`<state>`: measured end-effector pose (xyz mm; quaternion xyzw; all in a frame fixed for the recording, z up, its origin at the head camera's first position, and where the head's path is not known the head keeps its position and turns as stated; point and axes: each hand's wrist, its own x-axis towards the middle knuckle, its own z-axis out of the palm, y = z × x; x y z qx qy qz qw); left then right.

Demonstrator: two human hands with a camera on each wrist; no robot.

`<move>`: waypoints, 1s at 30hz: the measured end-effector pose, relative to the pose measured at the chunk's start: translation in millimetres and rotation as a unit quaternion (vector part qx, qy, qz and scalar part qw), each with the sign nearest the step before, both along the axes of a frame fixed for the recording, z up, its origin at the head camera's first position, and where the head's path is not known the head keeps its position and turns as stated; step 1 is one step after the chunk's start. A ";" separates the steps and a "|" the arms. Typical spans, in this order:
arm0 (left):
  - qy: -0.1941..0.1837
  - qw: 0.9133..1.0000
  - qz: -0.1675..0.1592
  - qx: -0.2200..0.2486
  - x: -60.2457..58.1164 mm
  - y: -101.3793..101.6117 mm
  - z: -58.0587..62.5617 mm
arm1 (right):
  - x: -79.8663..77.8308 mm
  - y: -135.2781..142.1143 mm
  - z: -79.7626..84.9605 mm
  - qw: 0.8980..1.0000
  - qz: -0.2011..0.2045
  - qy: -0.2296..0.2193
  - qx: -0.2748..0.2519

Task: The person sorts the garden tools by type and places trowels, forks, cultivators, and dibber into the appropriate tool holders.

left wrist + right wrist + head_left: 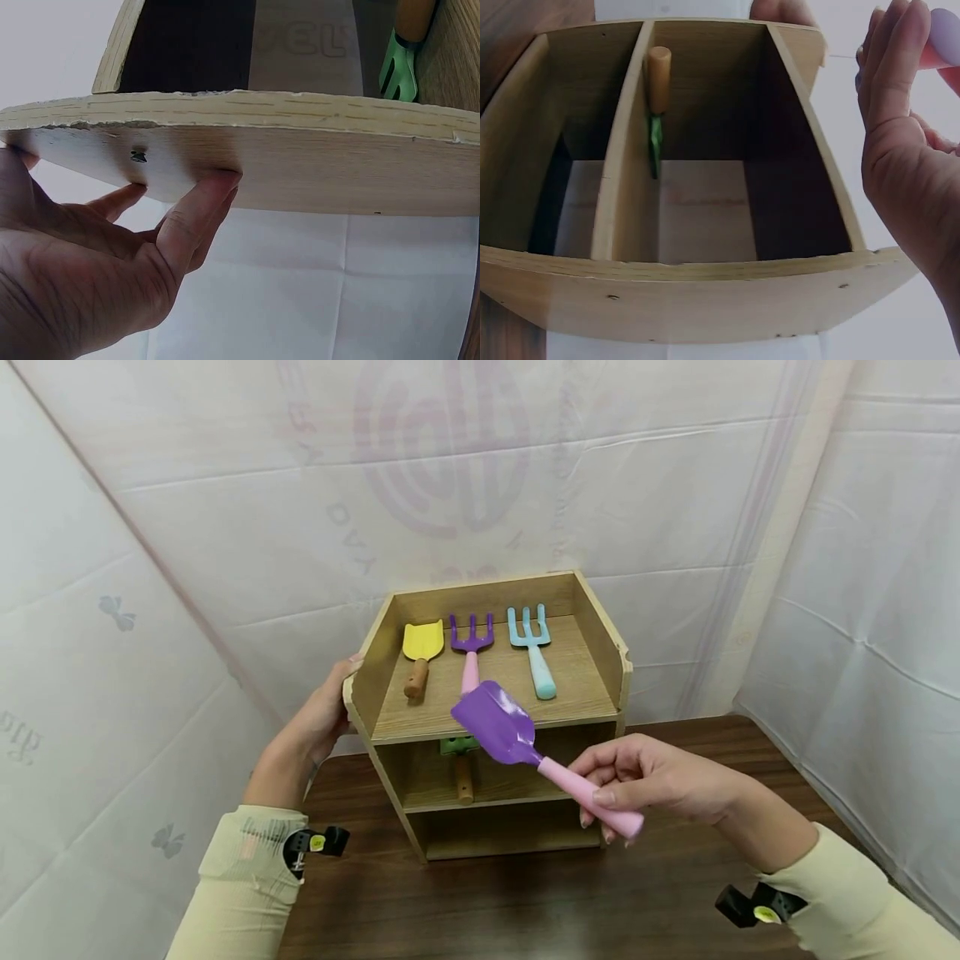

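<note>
My right hand [660, 777] pinches the pink handle of a small purple garden shovel [493, 723] between thumb and fingers. The shovel is tilted in front of the wooden shelf [583, 670], its blade pointing up and left. Against the shelf's left outer side rest the fingertips of my left hand [112, 255]. On the top tier lie a yellow shovel [423, 642], a purple fork [472, 643] and a light blue fork [537, 652]. The held shovel's blade overlaps the purple fork's pink handle. A green fork [402, 75] with a wooden handle lies on the middle tier.
The shelf stands on a dark wooden table [480, 910]. White sheeting [300, 527] hangs close behind it and along both sides. Below the middle tier is a bottom compartment [510, 835].
</note>
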<state>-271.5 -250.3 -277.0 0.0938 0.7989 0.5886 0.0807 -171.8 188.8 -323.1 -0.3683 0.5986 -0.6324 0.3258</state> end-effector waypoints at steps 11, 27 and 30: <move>0.000 1.000 0.001 0.001 -1.4 0.6 -0.4 | -2.9 -14.7 -21.3 0.998 0.043 -0.043 0.033; 0.002 1.000 0.002 -0.006 -2.4 0.7 -0.3 | -10.3 -20.9 -44.1 0.995 0.020 -0.078 0.059; 0.000 1.000 0.003 -0.004 -1.9 0.5 -0.8 | -13.0 -20.1 -48.8 0.995 0.013 -0.085 0.054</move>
